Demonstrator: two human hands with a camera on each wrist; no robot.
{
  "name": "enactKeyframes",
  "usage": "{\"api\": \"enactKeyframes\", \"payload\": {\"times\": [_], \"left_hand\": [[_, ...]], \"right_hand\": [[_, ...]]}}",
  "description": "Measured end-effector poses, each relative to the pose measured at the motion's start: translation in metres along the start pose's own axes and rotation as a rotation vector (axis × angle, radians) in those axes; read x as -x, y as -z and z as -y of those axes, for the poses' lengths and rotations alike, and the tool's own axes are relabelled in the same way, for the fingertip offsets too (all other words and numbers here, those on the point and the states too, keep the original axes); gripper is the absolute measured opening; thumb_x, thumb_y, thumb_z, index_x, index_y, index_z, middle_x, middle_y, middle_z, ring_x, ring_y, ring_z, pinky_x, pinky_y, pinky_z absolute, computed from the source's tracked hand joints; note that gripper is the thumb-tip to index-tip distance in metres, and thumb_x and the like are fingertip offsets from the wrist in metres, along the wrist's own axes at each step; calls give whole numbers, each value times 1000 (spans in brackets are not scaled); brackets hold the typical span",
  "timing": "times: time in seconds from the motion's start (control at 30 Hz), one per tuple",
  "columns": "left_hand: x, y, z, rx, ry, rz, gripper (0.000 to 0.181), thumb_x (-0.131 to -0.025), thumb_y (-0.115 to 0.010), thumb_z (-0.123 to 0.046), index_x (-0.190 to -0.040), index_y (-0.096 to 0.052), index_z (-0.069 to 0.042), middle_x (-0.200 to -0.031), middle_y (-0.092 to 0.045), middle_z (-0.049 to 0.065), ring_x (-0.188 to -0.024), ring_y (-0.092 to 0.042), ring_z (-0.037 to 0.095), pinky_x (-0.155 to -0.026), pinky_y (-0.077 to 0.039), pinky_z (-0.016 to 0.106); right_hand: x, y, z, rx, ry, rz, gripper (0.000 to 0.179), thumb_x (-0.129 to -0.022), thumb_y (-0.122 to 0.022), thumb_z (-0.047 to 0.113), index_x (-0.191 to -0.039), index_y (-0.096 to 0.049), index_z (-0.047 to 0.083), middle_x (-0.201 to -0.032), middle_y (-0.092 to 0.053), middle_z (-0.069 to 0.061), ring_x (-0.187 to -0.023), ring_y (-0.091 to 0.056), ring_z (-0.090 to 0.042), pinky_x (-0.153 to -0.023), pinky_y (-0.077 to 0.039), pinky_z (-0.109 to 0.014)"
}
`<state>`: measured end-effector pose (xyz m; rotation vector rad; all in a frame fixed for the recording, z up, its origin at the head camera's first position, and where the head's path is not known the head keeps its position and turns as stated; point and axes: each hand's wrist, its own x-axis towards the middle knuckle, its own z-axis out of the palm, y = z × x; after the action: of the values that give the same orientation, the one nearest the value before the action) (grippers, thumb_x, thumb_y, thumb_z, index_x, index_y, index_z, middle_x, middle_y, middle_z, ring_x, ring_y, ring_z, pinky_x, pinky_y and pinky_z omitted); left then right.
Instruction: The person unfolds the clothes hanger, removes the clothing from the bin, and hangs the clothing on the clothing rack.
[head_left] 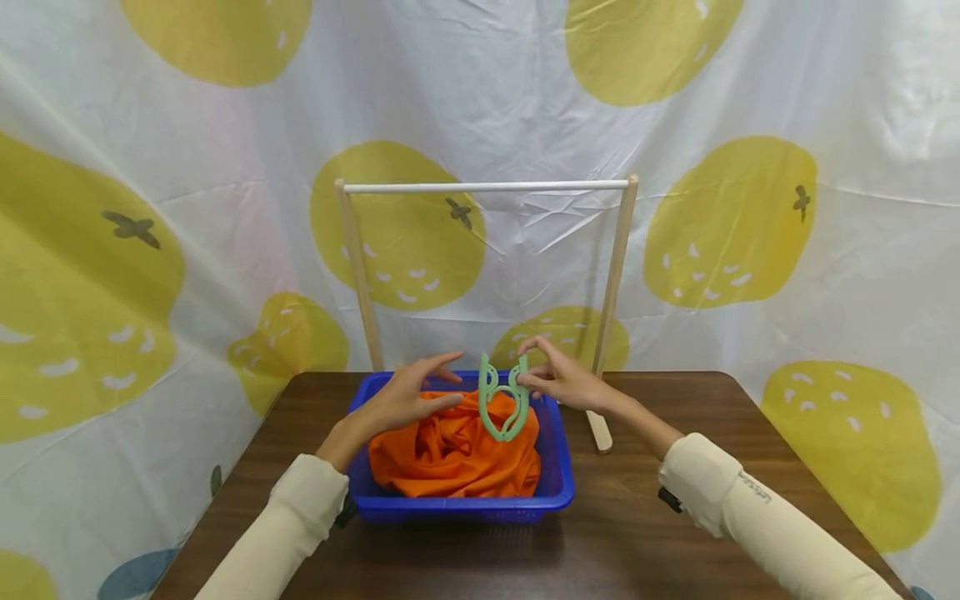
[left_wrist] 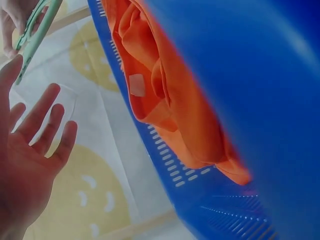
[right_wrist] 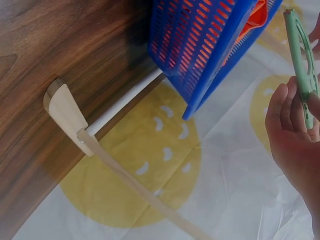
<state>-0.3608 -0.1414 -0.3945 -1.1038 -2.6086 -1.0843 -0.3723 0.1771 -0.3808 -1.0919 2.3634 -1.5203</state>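
Soft light, hazy wrist views

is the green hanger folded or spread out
Folded: the green hanger, pinched by the right hand, shows its two arms close together, not stretched wide.

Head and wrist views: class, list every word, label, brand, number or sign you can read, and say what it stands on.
No text is readable.
Right sleeve: dark marking, too small to read.
Cloth: pale patch, no lettering to be made out.
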Motion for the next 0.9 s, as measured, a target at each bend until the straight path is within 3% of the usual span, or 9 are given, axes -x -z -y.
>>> {"api": "enactKeyframes", "payload": {"times": [0.23, 0.53, 0.73, 0.9], "left_hand": [[-3, -1, -4, 45, -30, -4, 73, -96, -78, -24, -159, -43, -16, -115, -77, 9, -115, -70, 32, -100, -53, 54], [-10, 1, -9, 54, -29, -46, 74, -95, -79, -24, -159, -42, -20, -109, -78, 4, -104, -74, 24, -93, -58, 45], [-12, 2, -10, 84, -52, -64, 74, -93, -81, -15, -158, -45, -16, -100, -78, 3, -96, -75, 24, -90, -59, 44], [-10, 1, -9, 107, -77, -78, 69, -92, -81, -11, -153, -50, -14, -92, -77, 1, -90, -74, 26, -90, -59, 44]], "right_hand": [[-6, -8, 6, -14, 0, 4, 35, -105, -58, -1, -133, -38, 4, -92, -70, -21, -78, -70, -22, -71, -58, -29], [-16, -11, 14, 4, 23, 21, 36, -105, -57, 0, -135, -37, 3, -97, -73, -21, -80, -72, -30, -73, -60, -34], [-21, -13, 15, -44, 21, 41, 41, -106, -56, 1, -138, -33, -5, -92, -71, -19, -76, -70, -23, -73, -59, -34], [-23, -19, 16, -54, 5, 52, 42, -104, -61, 2, -137, -35, 2, -87, -71, -17, -73, -67, -24, -70, -56, -32]]}}
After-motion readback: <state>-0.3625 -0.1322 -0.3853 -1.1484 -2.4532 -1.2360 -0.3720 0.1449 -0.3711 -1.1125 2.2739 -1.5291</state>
